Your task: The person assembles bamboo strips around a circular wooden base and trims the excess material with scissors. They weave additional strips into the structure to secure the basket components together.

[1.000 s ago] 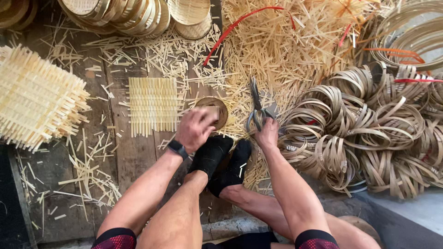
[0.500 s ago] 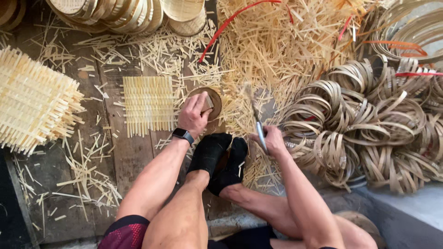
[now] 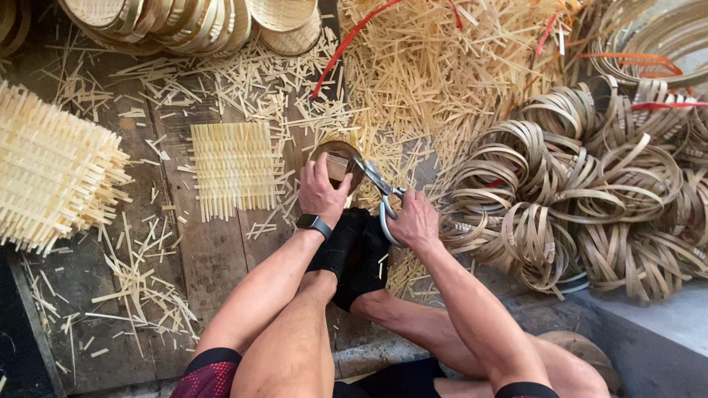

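Left hand grasps small round bamboo-strip hoop on plank floor. Right hand clenches grey metal scissors, blades at hoop's rim.

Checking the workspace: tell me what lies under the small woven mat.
The woven mat rests on dark wooden planks strewn with bamboo offcuts. Anything directly beneath it is covered.
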